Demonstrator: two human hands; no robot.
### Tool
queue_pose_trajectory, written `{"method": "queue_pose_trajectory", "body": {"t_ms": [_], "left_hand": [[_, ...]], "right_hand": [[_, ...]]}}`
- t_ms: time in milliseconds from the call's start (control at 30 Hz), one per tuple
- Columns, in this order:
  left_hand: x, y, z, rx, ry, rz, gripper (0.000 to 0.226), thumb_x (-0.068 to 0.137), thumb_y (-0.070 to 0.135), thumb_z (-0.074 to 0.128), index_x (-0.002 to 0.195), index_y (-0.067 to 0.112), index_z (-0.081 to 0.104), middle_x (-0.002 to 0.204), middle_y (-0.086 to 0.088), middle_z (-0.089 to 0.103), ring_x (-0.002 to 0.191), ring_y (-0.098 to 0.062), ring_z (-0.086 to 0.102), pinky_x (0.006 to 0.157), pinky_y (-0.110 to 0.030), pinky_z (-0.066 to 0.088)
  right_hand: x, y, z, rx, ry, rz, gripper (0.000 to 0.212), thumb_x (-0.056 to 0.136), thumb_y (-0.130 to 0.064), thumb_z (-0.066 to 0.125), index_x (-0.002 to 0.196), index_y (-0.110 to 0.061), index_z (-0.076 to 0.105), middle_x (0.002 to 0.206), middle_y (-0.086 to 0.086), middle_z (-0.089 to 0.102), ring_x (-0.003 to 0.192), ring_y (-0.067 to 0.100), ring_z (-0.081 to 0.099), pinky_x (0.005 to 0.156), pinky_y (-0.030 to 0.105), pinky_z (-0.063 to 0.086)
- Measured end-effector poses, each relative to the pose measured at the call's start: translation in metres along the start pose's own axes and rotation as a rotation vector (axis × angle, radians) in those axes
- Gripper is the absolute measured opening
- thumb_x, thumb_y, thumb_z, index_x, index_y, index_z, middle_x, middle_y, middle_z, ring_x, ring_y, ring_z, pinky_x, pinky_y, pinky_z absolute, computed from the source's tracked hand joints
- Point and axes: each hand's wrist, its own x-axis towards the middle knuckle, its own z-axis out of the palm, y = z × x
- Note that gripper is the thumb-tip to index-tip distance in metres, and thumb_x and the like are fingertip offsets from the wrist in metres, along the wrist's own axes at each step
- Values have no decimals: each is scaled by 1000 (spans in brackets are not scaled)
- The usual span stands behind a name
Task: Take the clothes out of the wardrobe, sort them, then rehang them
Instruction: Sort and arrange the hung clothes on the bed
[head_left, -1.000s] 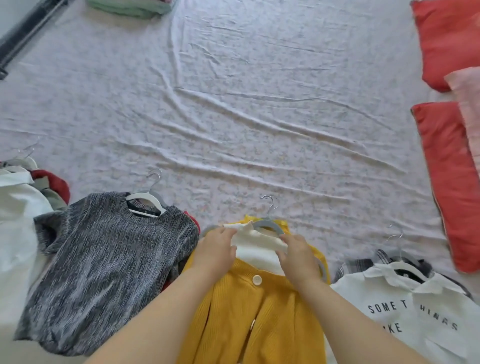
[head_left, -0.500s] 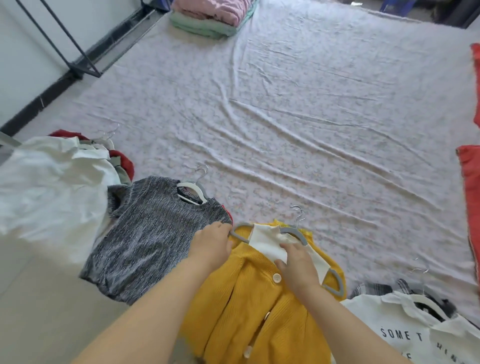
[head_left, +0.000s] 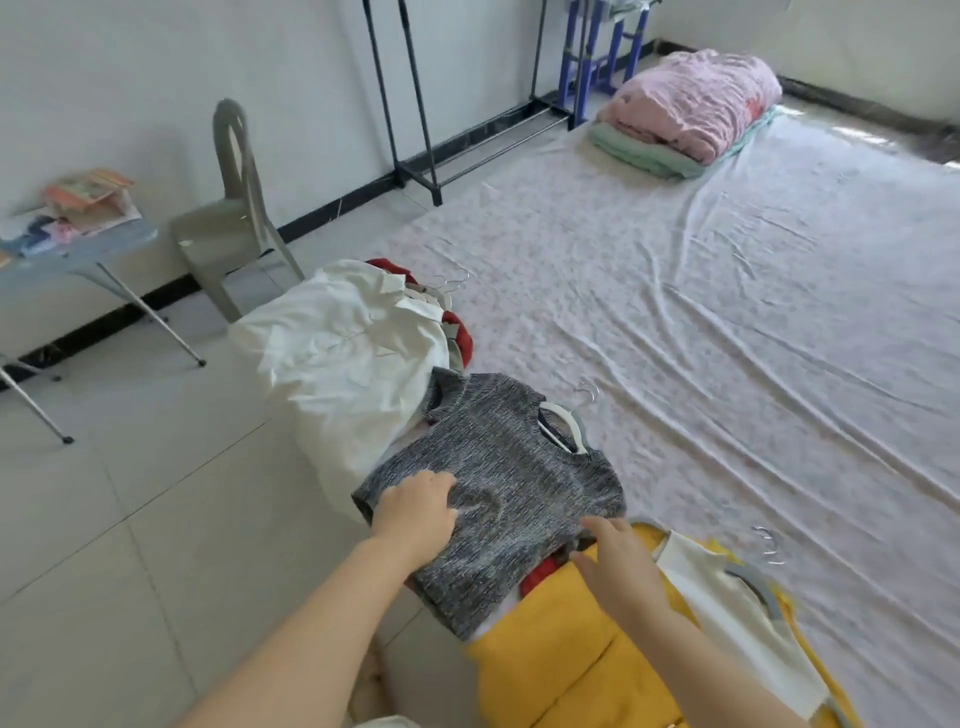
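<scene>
A grey knitted top on a white hanger lies at the bed's near edge. My left hand rests on its lower left part, fingers bent into the fabric. My right hand reaches flat to its lower right hem, fingers straight. To the right lies a yellow cardigan with a white top inside on a grey hanger. A white shirt over red clothing lies left of the grey top.
The bed sheet stretches ahead. Folded pink and green bedding lies at its far end. A black clothes rack stands by the wall. A grey chair and a small table stand on the tiled floor at left.
Both hands left the yellow cardigan's collar and moved left onto the grey knitted top. My view swung up and left, bringing the wall, rack and chair into sight.
</scene>
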Motion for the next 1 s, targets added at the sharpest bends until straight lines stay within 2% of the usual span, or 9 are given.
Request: {"method": "queue_pose_trajectory", "body": {"t_ms": [67, 167, 367, 500, 633, 733, 900, 1000], "left_hand": [[5, -37, -10, -42, 15, -23, 42, 93, 28, 47, 134, 22, 42, 133, -2, 49, 120, -23, 48, 98, -39, 40], [17, -96, -24, -70, 14, -28, 41, 93, 28, 47, 133, 21, 42, 131, -3, 50, 119, -24, 48, 98, -39, 40], [45, -219, -68, -48, 11, -9, 43, 94, 25, 44, 136, 20, 38, 135, -5, 47, 121, -26, 47, 97, -36, 37], [62, -280, -94, -78, 1, -38, 44, 93, 29, 47, 135, 22, 39, 135, -3, 45, 120, -27, 48, 97, -34, 36], [89, -314, -122, -72, 36, -24, 45, 93, 29, 47, 136, 21, 38, 139, -2, 43, 123, -26, 45, 98, -35, 36], [114, -331, -140, -85, 60, -7, 46, 93, 27, 45, 138, 22, 36, 139, -2, 44, 123, -25, 44, 96, -34, 36], [171, -359, -167, -47, 5, -16, 46, 92, 28, 44, 136, 21, 34, 136, -4, 43, 121, -26, 45, 91, -35, 39], [219, -371, -189, -18, -6, -22, 46, 93, 30, 43, 137, 22, 34, 136, -3, 44, 122, -25, 44, 92, -34, 38]], "right_hand": [[11, -35, 8, -10, -4, -15, 49, 95, -29, 49, 141, -20, 34, 143, 4, 34, 120, 19, 47, 89, 29, 46], [31, -90, 27, -12, -17, -10, 49, 95, -27, 50, 141, -19, 33, 143, 6, 33, 118, 22, 49, 92, 32, 46], [70, -216, 70, -12, 4, 0, 51, 95, -30, 50, 141, -19, 33, 143, 5, 34, 116, 20, 49, 87, 30, 48], [91, -282, 83, -11, -7, -31, 49, 94, -28, 52, 140, -17, 36, 141, 6, 36, 116, 21, 49, 90, 32, 48], [122, -327, 84, 0, 30, -57, 39, 93, -24, 52, 131, -17, 46, 134, 6, 43, 115, 21, 49, 88, 34, 50], [151, -352, 83, 6, 30, -60, 46, 92, -26, 54, 136, -19, 41, 136, 5, 41, 119, 21, 47, 91, 36, 49], [215, -386, 81, 7, 16, -70, 49, 93, -28, 53, 138, -16, 38, 138, 4, 40, 122, 19, 46, 95, 32, 45], [266, -405, 76, 31, 10, -54, 48, 93, -27, 52, 138, -17, 38, 139, 4, 39, 118, 18, 50, 92, 31, 44]]}}
